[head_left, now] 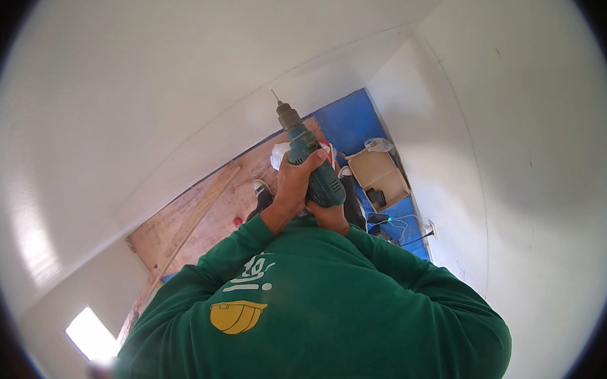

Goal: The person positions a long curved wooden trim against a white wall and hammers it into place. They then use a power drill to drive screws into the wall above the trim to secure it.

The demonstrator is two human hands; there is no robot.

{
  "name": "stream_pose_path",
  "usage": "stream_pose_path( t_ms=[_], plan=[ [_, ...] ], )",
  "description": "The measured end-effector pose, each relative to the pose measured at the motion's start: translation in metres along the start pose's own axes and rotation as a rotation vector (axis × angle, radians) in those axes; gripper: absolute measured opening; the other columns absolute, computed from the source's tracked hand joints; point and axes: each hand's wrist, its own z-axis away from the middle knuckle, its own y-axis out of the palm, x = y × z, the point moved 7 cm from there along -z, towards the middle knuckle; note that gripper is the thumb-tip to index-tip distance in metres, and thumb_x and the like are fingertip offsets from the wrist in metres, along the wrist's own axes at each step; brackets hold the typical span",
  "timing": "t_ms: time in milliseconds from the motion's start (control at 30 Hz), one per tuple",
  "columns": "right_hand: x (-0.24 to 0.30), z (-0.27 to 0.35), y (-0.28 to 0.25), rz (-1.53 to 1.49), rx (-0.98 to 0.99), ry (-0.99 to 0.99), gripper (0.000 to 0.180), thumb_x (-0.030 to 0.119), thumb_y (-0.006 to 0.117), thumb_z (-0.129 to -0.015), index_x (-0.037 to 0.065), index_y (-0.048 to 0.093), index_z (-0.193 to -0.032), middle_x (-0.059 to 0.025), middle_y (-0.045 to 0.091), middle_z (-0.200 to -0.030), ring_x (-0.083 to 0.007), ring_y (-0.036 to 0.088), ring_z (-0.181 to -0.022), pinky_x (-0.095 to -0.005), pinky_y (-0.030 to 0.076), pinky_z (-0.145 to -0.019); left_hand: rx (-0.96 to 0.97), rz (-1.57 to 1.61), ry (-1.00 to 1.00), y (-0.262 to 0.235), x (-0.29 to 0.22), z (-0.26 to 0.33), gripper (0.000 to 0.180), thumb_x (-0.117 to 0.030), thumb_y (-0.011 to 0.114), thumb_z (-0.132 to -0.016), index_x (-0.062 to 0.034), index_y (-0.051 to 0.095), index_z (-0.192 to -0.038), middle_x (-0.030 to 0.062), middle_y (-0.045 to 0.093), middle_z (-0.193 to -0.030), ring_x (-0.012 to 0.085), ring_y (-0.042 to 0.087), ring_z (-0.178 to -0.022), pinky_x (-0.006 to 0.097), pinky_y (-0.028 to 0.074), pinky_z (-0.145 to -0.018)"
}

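A dark green power drill [325, 186] is held in front of my chest, its black chuck [288, 116] and thin bit [276, 95] pointing up and away toward the white wall [174, 73]. Whether the bit touches the wall, I cannot tell. My left hand [293, 182] wraps around the left side of the drill body, thumb over the top. Below the rear of the drill, my right hand [330, 217] is closed at its grip; the body of the tool hides most of those fingers and the trigger.
Below lie a brown board [206, 225], a long wooden plank [201, 208] and a blue floor covering [349, 122]. An open cardboard box [369, 164] holding a black object stands at right, near cables [407, 226] and a wall socket [430, 229]. A small red object [237, 221] lies on the board.
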Motion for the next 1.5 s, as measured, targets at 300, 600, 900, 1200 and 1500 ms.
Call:
stream_pose_path(
  t_ms=[300, 600, 900, 1200, 1500],
  plan=[
    [-0.004, 0.000, -0.001, -0.021, -0.003, 0.013, 0.062, 0.002, 0.087, -0.087, 0.002, 0.062, -0.144, -0.0101, 0.072, -0.134, -0.0209, 0.071, -0.121, -0.0368, 0.058, -0.104, 0.011, 0.007, 0.013, 0.002, -0.003, 0.000, 0.044, -0.032, 0.089, -0.092, -0.0035, 0.068, -0.117, 0.0044, 0.071, -0.098, 0.0137, 0.071, -0.083, 0.031, 0.061, -0.076],
    [-0.007, 0.000, -0.006, 0.020, -0.010, 0.023, 0.061, 0.003, 0.087, -0.088, 0.002, 0.061, -0.144, -0.0102, 0.072, -0.134, -0.0208, 0.071, -0.122, -0.0371, 0.058, -0.104, 0.002, 0.009, 0.000, 0.002, 0.000, -0.001, 0.046, -0.032, 0.091, -0.091, -0.0034, 0.068, -0.119, 0.0047, 0.071, -0.100, 0.0136, 0.071, -0.085, 0.031, 0.061, -0.078],
    [-0.002, 0.000, -0.005, 0.020, -0.013, 0.063, 0.056, 0.003, 0.085, -0.088, 0.002, 0.065, -0.140, -0.0096, 0.074, -0.130, -0.0200, 0.072, -0.120, -0.0364, 0.058, -0.102, -0.006, 0.010, -0.022, -0.004, 0.007, -0.006, 0.055, -0.032, 0.093, -0.089, -0.0018, 0.064, -0.126, 0.0062, 0.071, -0.105, 0.0153, 0.072, -0.089, 0.033, 0.062, -0.081],
    [0.002, 0.000, -0.004, 0.053, -0.015, 0.053, 0.051, 0.003, 0.083, -0.089, 0.001, 0.067, -0.137, -0.0099, 0.076, -0.127, -0.0198, 0.073, -0.116, -0.0366, 0.059, -0.100, 0.024, 0.040, -0.034, -0.009, 0.016, -0.011, 0.061, -0.031, 0.094, -0.088, -0.0017, 0.061, -0.129, 0.0082, 0.070, -0.109, 0.0166, 0.073, -0.091, 0.034, 0.063, -0.082],
    [0.001, 0.002, -0.005, 0.074, -0.046, 0.048, 0.046, 0.004, 0.081, -0.088, 0.001, 0.070, -0.133, -0.0094, 0.078, -0.120, -0.0193, 0.075, -0.109, -0.0365, 0.061, -0.094, 0.031, -0.001, -0.038, -0.010, 0.016, -0.012, 0.062, -0.032, 0.095, -0.087, -0.0017, 0.061, -0.129, 0.0087, 0.071, -0.110, 0.0174, 0.074, -0.093, 0.034, 0.063, -0.083]
  ],
)
